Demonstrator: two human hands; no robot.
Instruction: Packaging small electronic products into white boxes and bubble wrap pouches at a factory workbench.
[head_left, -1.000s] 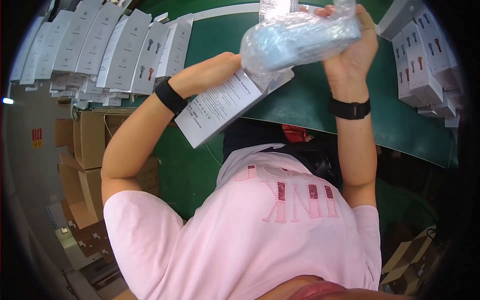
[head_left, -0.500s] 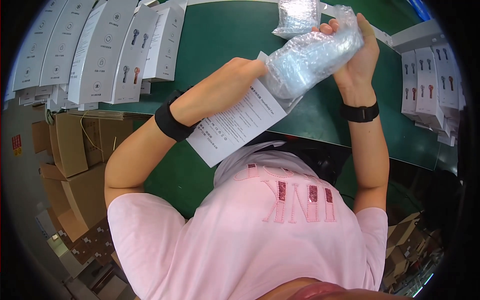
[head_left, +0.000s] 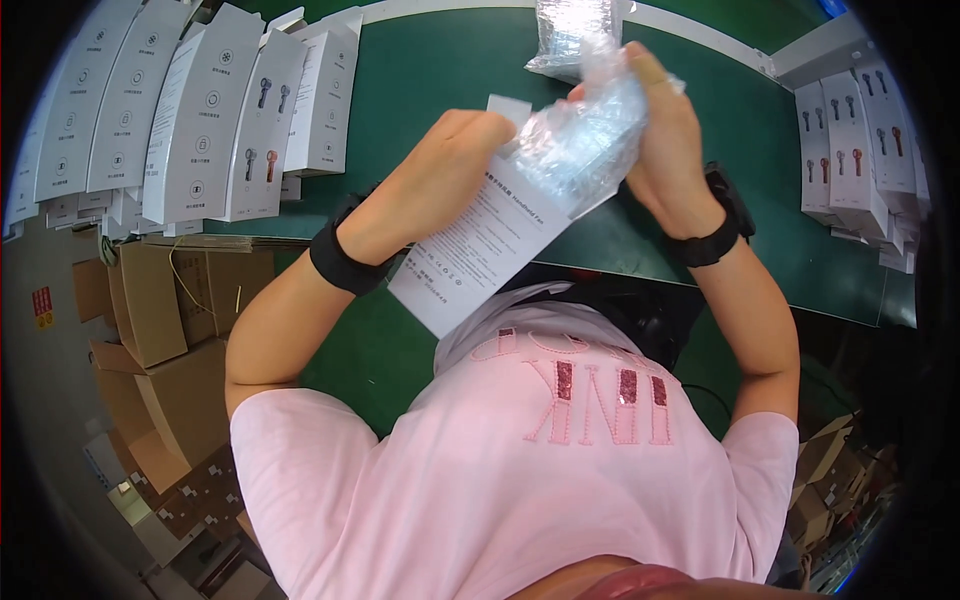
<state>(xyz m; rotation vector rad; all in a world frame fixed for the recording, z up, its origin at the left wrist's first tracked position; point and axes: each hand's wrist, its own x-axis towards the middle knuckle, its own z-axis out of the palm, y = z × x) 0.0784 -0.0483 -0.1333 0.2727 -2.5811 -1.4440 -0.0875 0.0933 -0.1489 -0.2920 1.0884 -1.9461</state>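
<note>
My left hand (head_left: 440,175) is closed around the upper part of a white printed box (head_left: 485,250), tilted with its open end up and to the right. A flap stands out beyond the fingers. In my right hand (head_left: 668,150) is a bubble-wrapped item (head_left: 585,140), pale blue-white and shiny. Its lower end sits in the box's mouth, while the upper end sticks out in my right fingers. What lies inside the wrap cannot be made out. Another bubble-wrapped package (head_left: 575,30) lies on the table just beyond.
White boxes (head_left: 195,120) with fan pictures stand in a row at the left of the green table (head_left: 430,60). More white boxes (head_left: 850,150) stand at the right. Opened brown cartons (head_left: 160,310) are on the floor at lower left.
My right hand has moved left and down toward the box. The bubble-wrapped item has gone from beside the opening to partly inside it.
</note>
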